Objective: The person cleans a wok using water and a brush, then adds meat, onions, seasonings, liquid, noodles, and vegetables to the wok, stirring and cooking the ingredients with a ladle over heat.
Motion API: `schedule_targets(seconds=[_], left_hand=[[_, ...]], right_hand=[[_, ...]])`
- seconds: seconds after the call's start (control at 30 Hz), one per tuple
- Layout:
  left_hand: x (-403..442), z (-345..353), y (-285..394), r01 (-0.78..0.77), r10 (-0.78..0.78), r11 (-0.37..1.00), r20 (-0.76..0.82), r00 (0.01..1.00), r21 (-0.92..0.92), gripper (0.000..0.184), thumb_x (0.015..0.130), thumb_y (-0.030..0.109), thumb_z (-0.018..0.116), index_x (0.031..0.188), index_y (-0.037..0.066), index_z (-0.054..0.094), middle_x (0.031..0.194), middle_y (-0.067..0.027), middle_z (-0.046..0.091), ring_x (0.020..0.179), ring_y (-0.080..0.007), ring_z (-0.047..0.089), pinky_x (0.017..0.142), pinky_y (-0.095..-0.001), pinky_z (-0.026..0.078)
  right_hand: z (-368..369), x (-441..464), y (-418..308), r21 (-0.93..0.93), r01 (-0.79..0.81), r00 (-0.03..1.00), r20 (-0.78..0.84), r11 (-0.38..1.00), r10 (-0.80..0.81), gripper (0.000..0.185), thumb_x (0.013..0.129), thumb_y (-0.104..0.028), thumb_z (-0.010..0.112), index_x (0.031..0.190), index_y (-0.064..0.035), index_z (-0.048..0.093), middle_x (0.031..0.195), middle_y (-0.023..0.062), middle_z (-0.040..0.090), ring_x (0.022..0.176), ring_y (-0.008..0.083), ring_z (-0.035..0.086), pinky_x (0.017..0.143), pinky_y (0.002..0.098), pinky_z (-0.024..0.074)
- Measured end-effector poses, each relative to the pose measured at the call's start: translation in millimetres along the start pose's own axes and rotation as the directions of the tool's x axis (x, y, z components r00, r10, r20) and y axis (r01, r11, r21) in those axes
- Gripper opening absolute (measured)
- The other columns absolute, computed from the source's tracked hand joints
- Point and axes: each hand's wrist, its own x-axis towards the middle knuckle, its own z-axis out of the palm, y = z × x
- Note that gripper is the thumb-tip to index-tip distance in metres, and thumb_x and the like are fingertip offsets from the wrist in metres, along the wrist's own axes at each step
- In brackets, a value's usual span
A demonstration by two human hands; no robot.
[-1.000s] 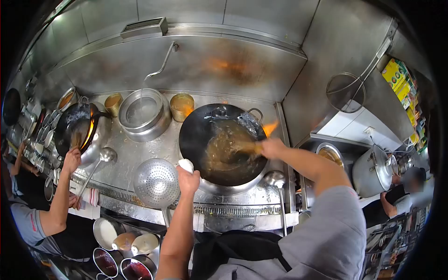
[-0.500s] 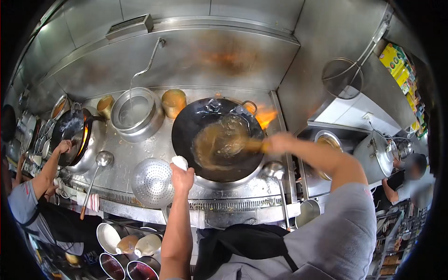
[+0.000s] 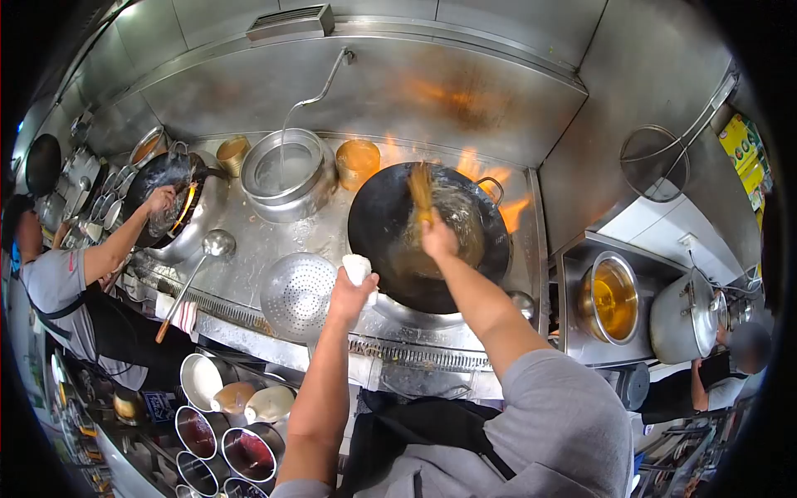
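Brownish liquid lies in a large black wok (image 3: 378, 241), with flames rising behind its rim and to its right. My right hand (image 3: 438, 236) is closed round a brush of thin yellowish strips (image 3: 421, 189), which points away from me over the wok. At the wok's near left edge, my left hand (image 3: 352, 294) grips a folded white cloth (image 3: 357, 270); the cloth hides whatever part of the rim lies under it. Just left of that hand rests a perforated steel skimmer (image 3: 297, 297).
A steel pot (image 3: 286, 178) stands under a tap (image 3: 324, 85). A ladle (image 3: 217, 243) lies left of the skimmer. On the left a co-worker (image 3: 91, 266) reaches over another wok (image 3: 158, 178). A bowl of yellow liquid (image 3: 613, 300) is at right.
The brush and my right hand have swung from the wok's right side to its middle, now pointing away from me. Flames behind the wok are wider. The whole view has shifted.
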Motion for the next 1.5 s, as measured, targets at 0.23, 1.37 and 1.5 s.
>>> schedule_targets(seconds=[0.23, 1.37, 1.5], left_hand=[[-1.5, 3.7, 7.2, 0.055, -0.08, 0.93, -0.055, 0.995, -0.362, 0.047, 0.097, 0.029, 0.06, 0.128, -0.002, 0.044, 0.114, -0.0122, 0.06, 0.099, -0.0196, 0.058, 0.084, -0.0331, 0.048], [-12.7, 8.2, 17.5, 0.394, -0.309, 0.749, 0.245, 0.919, -0.533, 0.034, 0.085, 0.014, 0.071, 0.112, 0.005, 0.052, 0.087, -0.0036, 0.058, 0.07, -0.013, 0.058, 0.054, -0.0319, 0.046], [9.2, 21.1, -1.6, 0.221, -0.185, 0.874, 0.123, 0.975, -0.433, 0.023, 0.083, 0.013, 0.072, 0.098, 0.005, 0.057, 0.079, -0.0037, 0.06, 0.062, -0.0142, 0.058, 0.051, -0.0331, 0.045]], right_hand=[[-87.4, -139.0, 30.3, 0.423, 0.361, 0.722, 0.437, 0.831, -0.536, 0.053, 0.096, -0.042, 0.052, 0.143, -0.0164, 0.048, 0.102, 0.021, 0.07, 0.067, 0.027, 0.068, 0.07, 0.0395, 0.0552], [-104.0, -107.2, 35.2, -0.083, 0.312, 0.854, 0.461, 0.946, -0.241, 0.05, 0.095, -0.05, 0.044, 0.14, -0.0294, 0.048, 0.105, 0.0141, 0.07, 0.095, 0.0373, 0.067, 0.084, 0.0494, 0.0527], [-191.9, -30.7, 139.9, -0.265, 0.505, 0.705, 0.676, 0.821, -0.215, 0.049, 0.091, -0.05, 0.053, 0.132, -0.0246, 0.059, 0.117, 0.0115, 0.068, 0.102, 0.0272, 0.068, 0.082, 0.0433, 0.0543]])
